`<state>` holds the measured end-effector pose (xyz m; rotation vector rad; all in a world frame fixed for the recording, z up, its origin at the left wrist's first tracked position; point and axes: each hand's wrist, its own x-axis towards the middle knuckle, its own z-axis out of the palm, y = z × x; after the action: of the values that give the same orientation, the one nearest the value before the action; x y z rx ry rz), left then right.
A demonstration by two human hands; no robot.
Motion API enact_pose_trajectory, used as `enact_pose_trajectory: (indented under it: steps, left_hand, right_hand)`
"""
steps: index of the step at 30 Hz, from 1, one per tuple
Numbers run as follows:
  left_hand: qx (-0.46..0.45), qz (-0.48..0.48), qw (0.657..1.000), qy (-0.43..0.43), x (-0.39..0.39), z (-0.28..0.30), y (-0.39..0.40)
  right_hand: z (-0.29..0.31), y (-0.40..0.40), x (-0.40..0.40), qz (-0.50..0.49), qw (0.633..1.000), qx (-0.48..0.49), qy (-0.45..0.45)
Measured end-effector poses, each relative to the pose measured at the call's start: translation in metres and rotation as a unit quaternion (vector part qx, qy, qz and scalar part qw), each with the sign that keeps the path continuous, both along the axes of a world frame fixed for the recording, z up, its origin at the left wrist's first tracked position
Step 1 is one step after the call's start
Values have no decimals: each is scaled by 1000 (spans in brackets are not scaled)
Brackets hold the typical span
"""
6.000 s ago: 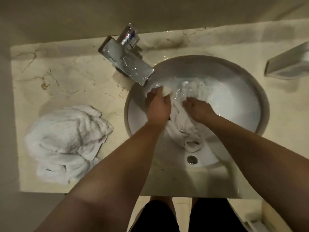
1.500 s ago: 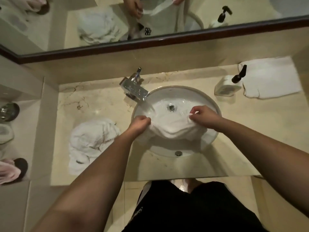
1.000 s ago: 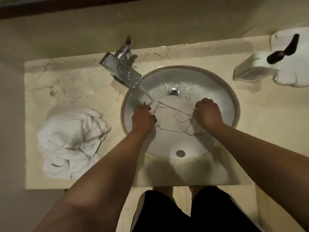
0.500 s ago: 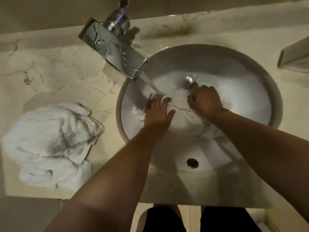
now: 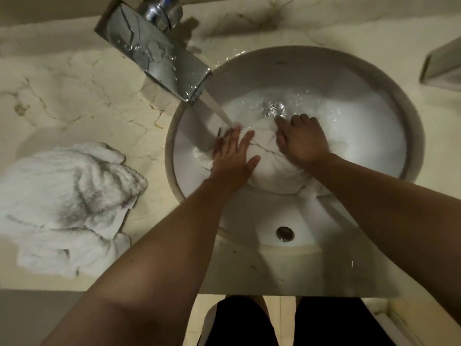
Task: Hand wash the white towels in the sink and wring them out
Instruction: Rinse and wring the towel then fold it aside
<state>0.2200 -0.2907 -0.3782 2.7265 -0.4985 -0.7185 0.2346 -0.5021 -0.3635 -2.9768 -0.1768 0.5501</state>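
A wet white towel (image 5: pixel 270 168) lies bunched in the round white sink (image 5: pixel 374 96), with water pooled around the drain. My left hand (image 5: pixel 234 158) lies flat on the towel's left side, fingers straight, pressing it down. On the towel's right side rests my right hand (image 5: pixel 303 139), knuckles up and fingers bent into the cloth. Water runs from the chrome tap (image 5: pixel 154 51) onto the towel just beyond my left fingertips. A second white towel (image 5: pixel 67 206) lies crumpled on the marble counter, left of the sink.
The marble counter (image 5: pixel 74 91) surrounds the sink. A soap dispenser (image 5: pixel 444 66) shows partly at the right edge. The sink's overflow hole (image 5: pixel 285 233) sits on the near wall. My legs stand below the counter edge.
The towel, held stretched between both hands above the basin, has been pushed down into the water. My left hand has flattened on it. The camera has come closer to the sink.
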Motion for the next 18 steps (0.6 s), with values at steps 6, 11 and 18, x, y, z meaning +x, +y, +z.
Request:
enact_pose_trajectory:
  steps: [6, 11, 18]
  left_hand:
    - [-16, 29, 991, -132, -15, -3, 1]
    - [-40, 1, 991, -129, -11, -3, -17]
    - [-26, 45, 987, -155, 10, -13, -44]
  right_hand:
    - [6, -8, -48, 6, 996, -15, -92]
    - [-3, -19, -57, 23, 993, -35, -113]
    - [-14, -20, -10, -34, 994, -34, -97]
